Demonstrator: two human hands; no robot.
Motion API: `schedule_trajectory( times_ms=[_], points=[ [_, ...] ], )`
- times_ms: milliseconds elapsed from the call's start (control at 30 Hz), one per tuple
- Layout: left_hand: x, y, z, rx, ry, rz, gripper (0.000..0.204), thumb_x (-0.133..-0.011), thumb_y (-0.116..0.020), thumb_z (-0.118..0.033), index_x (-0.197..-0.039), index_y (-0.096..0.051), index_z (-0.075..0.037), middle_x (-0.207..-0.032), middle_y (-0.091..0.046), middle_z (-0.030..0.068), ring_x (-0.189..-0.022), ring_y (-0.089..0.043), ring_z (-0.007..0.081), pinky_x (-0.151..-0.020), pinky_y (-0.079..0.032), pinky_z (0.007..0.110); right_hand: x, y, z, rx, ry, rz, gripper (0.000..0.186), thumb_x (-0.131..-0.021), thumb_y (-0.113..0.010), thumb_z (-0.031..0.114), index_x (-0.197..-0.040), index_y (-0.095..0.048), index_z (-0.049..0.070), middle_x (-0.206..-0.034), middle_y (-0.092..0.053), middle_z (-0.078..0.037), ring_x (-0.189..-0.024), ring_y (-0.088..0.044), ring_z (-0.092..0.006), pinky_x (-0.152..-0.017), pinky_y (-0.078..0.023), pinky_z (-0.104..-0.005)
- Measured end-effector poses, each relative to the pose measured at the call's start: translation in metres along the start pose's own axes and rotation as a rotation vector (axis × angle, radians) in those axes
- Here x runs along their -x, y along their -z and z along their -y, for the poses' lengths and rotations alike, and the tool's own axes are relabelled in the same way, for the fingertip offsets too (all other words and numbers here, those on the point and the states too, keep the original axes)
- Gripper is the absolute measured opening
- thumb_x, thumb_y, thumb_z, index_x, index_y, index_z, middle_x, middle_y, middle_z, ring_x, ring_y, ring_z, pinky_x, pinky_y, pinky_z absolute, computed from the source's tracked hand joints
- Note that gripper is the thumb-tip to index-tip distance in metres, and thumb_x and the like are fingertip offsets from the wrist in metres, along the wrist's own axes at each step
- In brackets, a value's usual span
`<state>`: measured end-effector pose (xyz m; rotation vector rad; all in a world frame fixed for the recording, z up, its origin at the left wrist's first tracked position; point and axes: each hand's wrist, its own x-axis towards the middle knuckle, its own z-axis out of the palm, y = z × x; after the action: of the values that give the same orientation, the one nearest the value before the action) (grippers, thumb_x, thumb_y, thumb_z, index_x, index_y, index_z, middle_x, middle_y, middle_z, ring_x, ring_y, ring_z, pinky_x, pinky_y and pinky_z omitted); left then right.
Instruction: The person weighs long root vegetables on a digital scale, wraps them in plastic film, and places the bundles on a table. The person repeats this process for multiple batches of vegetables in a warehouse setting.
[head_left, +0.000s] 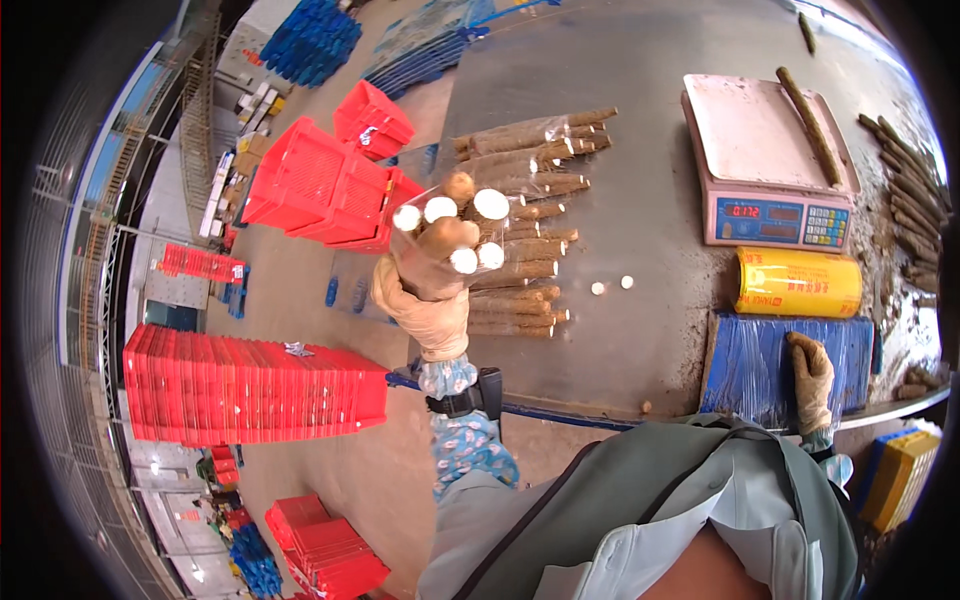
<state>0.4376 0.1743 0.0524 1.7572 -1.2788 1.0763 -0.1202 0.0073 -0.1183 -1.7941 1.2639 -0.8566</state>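
Note:
My left hand, in a pale glove, is closed round a bundle of brown yams in clear plastic film, lifted over the table's left edge. Several white cut ends face up. Beneath and beyond it, film-wrapped bundles of yams lie side by side on the grey table. At the right, my gloved right hand rests on a blue film-covered board, fingers stretched out and nothing visible in them. A yellow roll lies just beyond that board.
Beyond the roll stands a pink scale with a single yam across its pan. Loose yams and dirt cover the far right. Two white slices lie mid-table. Red crates are stacked left; a yellow crate stands lower right.

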Motion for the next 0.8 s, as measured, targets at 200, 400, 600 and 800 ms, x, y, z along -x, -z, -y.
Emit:
schedule_trajectory(
  times_ms=[200, 400, 600, 800],
  points=[
    [0.03, -0.025, 0.051, -0.09, -0.107, 0.312, 0.105, -0.061, -0.096, -0.03, -0.147, -0.042, -0.001, -0.142, -0.052, 0.0207, -0.131, -0.048, 0.0402, -0.111, -0.037, 0.054, 0.003, -0.003, -0.004, 0.031, -0.019, -0.034, 0.02, -0.097, -0.064, -0.003, -0.114, -0.074, 0.002, -0.107, -0.073, -0.007, -0.1, -0.067, -0.0173, -0.095, -0.051, -0.0282],
    [0.026, -0.063, 0.104, -0.125, -0.177, 0.575, 0.108, -0.059, -0.096, -0.027, -0.149, -0.043, -0.002, -0.143, -0.05, 0.0183, -0.132, -0.048, 0.0388, -0.112, -0.036, 0.053, 0.005, -0.006, -0.001, 0.042, -0.041, -0.056, 0.019, -0.097, -0.064, -0.001, -0.114, -0.074, 0.002, -0.108, -0.074, -0.007, -0.101, -0.067, -0.0175, -0.096, -0.051, -0.0288],
    [-0.012, -0.12, 0.127, -0.164, -0.241, 0.719, 0.108, -0.06, -0.096, -0.025, -0.15, -0.041, -0.002, -0.142, -0.051, 0.0199, -0.132, -0.048, 0.0405, -0.113, -0.037, 0.052, 0.004, -0.01, 0.005, 0.068, -0.075, -0.095, 0.019, -0.097, -0.065, -0.001, -0.113, -0.074, 0.001, -0.108, -0.075, -0.008, -0.1, -0.068, -0.0183, -0.095, -0.052, -0.0296],
    [-0.053, -0.205, 0.129, -0.111, -0.331, 0.719, 0.108, -0.061, -0.096, -0.026, -0.15, -0.04, 0.0, -0.14, -0.052, 0.0216, -0.131, -0.05, 0.0397, -0.111, -0.039, 0.051, 0.003, -0.013, 0.007, 0.109, -0.095, -0.121, 0.019, -0.096, -0.064, -0.002, -0.112, -0.075, 0.001, -0.107, -0.075, -0.008, -0.099, -0.068, -0.0193, -0.093, -0.053, -0.0299]
  ],
)
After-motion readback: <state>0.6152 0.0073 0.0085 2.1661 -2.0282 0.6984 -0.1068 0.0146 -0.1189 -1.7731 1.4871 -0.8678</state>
